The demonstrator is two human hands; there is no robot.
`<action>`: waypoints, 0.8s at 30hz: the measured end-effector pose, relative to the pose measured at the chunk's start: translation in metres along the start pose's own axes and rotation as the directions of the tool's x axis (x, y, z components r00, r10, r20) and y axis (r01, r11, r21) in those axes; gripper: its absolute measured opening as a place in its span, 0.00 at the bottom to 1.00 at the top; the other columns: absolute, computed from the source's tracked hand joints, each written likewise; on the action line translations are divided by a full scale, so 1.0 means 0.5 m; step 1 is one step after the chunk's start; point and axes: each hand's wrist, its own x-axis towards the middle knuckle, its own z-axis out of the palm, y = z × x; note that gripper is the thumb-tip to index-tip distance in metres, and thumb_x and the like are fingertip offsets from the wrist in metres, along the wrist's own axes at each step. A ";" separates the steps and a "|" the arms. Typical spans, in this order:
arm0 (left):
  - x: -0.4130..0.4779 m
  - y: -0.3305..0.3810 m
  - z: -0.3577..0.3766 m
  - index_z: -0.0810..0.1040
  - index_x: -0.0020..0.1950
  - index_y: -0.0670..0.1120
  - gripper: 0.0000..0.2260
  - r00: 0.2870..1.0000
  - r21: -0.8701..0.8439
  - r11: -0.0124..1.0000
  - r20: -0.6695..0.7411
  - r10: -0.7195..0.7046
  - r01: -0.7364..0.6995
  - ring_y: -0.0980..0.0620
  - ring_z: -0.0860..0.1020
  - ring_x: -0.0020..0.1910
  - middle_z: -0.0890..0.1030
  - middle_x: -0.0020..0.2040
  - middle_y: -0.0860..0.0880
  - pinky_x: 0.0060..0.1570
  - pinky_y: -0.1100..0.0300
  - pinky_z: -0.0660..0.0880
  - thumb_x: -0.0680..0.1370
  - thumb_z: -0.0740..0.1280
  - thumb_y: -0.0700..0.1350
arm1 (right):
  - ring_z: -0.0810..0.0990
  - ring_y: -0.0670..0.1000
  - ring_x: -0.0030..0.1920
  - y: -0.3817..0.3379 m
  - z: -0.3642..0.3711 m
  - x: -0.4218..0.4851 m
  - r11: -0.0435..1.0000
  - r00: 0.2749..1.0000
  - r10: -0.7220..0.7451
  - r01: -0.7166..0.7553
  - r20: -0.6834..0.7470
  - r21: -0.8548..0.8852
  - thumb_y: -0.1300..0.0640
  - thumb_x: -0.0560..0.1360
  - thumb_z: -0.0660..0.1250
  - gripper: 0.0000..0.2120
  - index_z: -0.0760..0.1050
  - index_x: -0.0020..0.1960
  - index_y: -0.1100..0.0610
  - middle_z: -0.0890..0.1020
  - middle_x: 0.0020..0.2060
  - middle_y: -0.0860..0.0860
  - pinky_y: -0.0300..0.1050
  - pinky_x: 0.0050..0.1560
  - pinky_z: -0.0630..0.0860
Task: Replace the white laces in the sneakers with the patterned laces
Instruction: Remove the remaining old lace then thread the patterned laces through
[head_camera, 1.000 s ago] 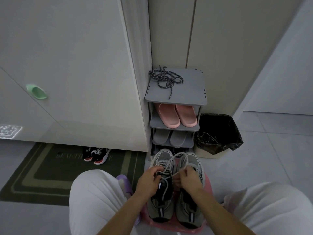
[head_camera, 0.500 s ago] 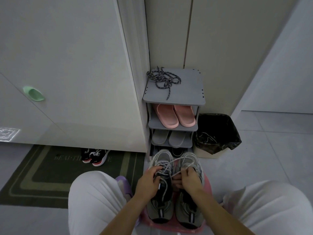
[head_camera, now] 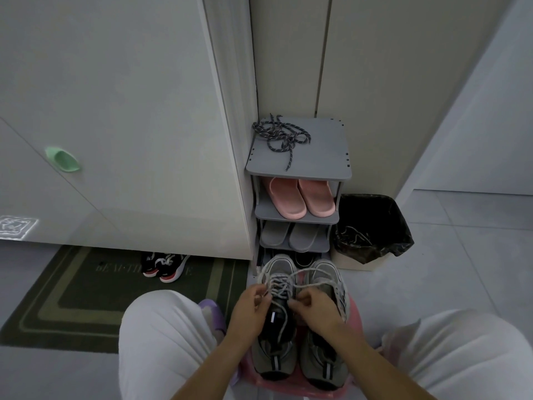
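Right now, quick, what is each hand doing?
Left hand: closed, pinching the white lace on a sneaker.
Right hand: closed, pinching white lace too.

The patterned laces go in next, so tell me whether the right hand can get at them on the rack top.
Probably yes, once freed: the right hand pinches a white lace. The patterned laces lie uncovered on the shoe rack top, just beyond the sneakers, with nothing between.
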 end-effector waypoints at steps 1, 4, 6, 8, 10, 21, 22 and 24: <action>-0.004 -0.001 -0.002 0.77 0.56 0.42 0.08 0.999 0.014 1.000 -0.039 -0.005 0.006 0.51 0.79 0.52 0.79 0.51 0.49 0.55 0.55 0.76 0.78 0.64 0.42 | 0.80 0.48 0.48 -0.001 0.003 -0.004 0.997 0.999 -0.036 0.037 0.020 -0.065 0.48 0.72 0.71 0.16 0.76 0.53 0.57 0.80 0.45 0.49 0.40 0.50 0.75; -0.009 0.001 -0.004 0.79 0.51 0.42 0.05 0.999 0.075 0.997 -0.047 0.013 -0.010 0.52 0.78 0.47 0.79 0.45 0.51 0.50 0.59 0.75 0.78 0.65 0.41 | 0.78 0.47 0.51 -0.002 0.012 -0.012 0.984 0.993 -0.113 0.115 0.020 -0.133 0.50 0.72 0.71 0.18 0.76 0.58 0.57 0.80 0.52 0.50 0.35 0.49 0.71; -0.005 0.011 -0.004 0.78 0.50 0.44 0.05 0.999 0.110 0.994 -0.032 0.009 -0.006 0.54 0.78 0.45 0.79 0.44 0.52 0.48 0.62 0.74 0.78 0.65 0.42 | 0.78 0.47 0.53 0.002 0.014 -0.013 0.983 0.991 -0.131 0.128 -0.016 -0.131 0.51 0.72 0.71 0.18 0.76 0.59 0.57 0.80 0.53 0.50 0.34 0.50 0.71; 0.002 0.020 -0.007 0.76 0.45 0.47 0.02 1.000 0.158 0.987 -0.003 -0.011 0.011 0.53 0.77 0.43 0.78 0.41 0.52 0.45 0.60 0.73 0.78 0.65 0.44 | 0.78 0.48 0.53 0.004 0.012 -0.014 0.983 0.991 -0.133 0.129 -0.023 -0.128 0.51 0.72 0.71 0.17 0.76 0.59 0.56 0.80 0.53 0.50 0.35 0.51 0.71; 0.015 0.026 -0.014 0.70 0.39 0.50 0.08 1.000 0.257 0.966 0.024 -0.002 -0.005 0.50 0.76 0.42 0.76 0.38 0.51 0.43 0.58 0.72 0.78 0.63 0.44 | 0.79 0.47 0.52 0.007 0.011 -0.013 0.986 0.992 -0.125 0.124 -0.009 -0.115 0.51 0.72 0.70 0.17 0.76 0.59 0.56 0.81 0.53 0.50 0.36 0.52 0.72; 0.039 0.043 -0.029 0.71 0.45 0.47 0.07 0.988 0.331 0.943 0.134 -0.070 0.022 0.52 0.75 0.43 0.76 0.41 0.50 0.43 0.61 0.69 0.79 0.63 0.49 | 0.79 0.49 0.52 0.007 0.011 -0.013 0.972 0.985 -0.172 0.166 -0.021 -0.169 0.52 0.73 0.68 0.15 0.76 0.57 0.56 0.81 0.52 0.51 0.38 0.51 0.73; 0.035 0.034 -0.027 0.72 0.44 0.48 0.06 0.990 0.284 0.958 0.123 -0.076 0.038 0.53 0.75 0.43 0.76 0.40 0.51 0.43 0.62 0.69 0.78 0.65 0.48 | 0.79 0.49 0.52 0.007 0.011 -0.012 0.971 0.984 -0.179 0.172 -0.023 -0.166 0.52 0.73 0.68 0.15 0.76 0.57 0.56 0.81 0.52 0.51 0.38 0.51 0.73; 0.025 0.027 -0.023 0.74 0.41 0.48 0.05 0.992 0.177 0.981 0.087 -0.093 0.076 0.52 0.76 0.42 0.76 0.38 0.52 0.44 0.60 0.72 0.77 0.67 0.44 | 0.79 0.48 0.51 0.005 0.010 -0.014 0.970 0.982 -0.187 0.180 -0.025 -0.161 0.52 0.73 0.69 0.14 0.77 0.56 0.56 0.81 0.51 0.51 0.36 0.49 0.72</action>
